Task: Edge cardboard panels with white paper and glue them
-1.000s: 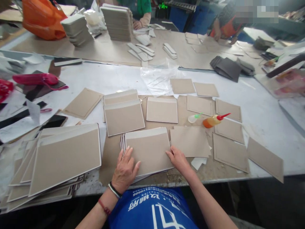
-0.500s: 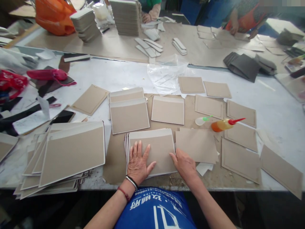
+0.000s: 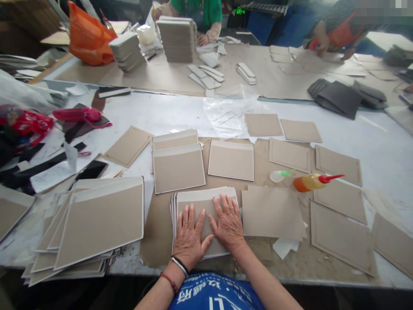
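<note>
Both palms press down on a small stack of beige panels with pale borders (image 3: 206,200) at the table's near edge. My left hand (image 3: 190,237) lies flat on the left half, fingers spread. On the right half rests my right hand (image 3: 227,221), also flat with its fingers apart. Just right of the stack is a plain beige sheet (image 3: 272,211). Behind it lie a small white bottle with a green tip (image 3: 280,175) and a bottle of amber liquid with a red nozzle (image 3: 311,182).
A larger pile of bordered panels (image 3: 103,219) overhangs the front edge at left. Single panels (image 3: 342,237) spread along the right. A clear plastic bag (image 3: 229,112) lies mid-table. Across the table, one person's hand (image 3: 203,39) and another's hands (image 3: 322,45) are near card pieces.
My right hand has moved left from the stack's right edge and opened flat on top. My left hand stays in place on the stack. The view has tilted slightly upward.
</note>
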The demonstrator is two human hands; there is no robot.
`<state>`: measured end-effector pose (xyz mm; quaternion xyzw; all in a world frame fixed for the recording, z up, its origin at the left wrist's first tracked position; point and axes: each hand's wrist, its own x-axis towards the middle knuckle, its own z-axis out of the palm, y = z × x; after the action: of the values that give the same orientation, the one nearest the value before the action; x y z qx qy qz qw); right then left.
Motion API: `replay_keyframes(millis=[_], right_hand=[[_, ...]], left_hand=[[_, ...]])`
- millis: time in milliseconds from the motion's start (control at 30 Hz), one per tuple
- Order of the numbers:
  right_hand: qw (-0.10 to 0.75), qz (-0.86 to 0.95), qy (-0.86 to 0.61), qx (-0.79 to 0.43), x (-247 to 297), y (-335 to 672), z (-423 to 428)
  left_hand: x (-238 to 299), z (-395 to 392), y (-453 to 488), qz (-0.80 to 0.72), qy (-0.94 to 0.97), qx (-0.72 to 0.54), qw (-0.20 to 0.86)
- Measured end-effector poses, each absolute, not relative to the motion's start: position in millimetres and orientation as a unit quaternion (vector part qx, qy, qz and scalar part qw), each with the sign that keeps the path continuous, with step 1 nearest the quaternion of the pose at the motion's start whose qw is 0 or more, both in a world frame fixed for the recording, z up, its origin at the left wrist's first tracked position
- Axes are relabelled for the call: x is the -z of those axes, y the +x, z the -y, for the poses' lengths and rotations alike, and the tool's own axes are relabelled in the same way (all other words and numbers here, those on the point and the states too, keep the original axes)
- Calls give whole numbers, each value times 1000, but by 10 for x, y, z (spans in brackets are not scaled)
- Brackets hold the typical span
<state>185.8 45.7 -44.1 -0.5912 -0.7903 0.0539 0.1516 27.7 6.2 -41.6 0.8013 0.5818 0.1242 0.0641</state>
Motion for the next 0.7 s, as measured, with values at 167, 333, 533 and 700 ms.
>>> replay_keyframes(millis=[167,333,533,700], right_hand=[[181,688,-703,-21,448,2009,-348],[125,616,-770,-110,368,2149,-190],[211,602,-764,-99,114,2049,-146],[331,546,-722,-268,-109,2011,-194]], left_hand=[[429,51,188,-667,709,-200,109],[432,276,87,-788,505,-204,286],[379,302,76,-771,434,-254,390],[294,341,37,-763,399,-298,413]])
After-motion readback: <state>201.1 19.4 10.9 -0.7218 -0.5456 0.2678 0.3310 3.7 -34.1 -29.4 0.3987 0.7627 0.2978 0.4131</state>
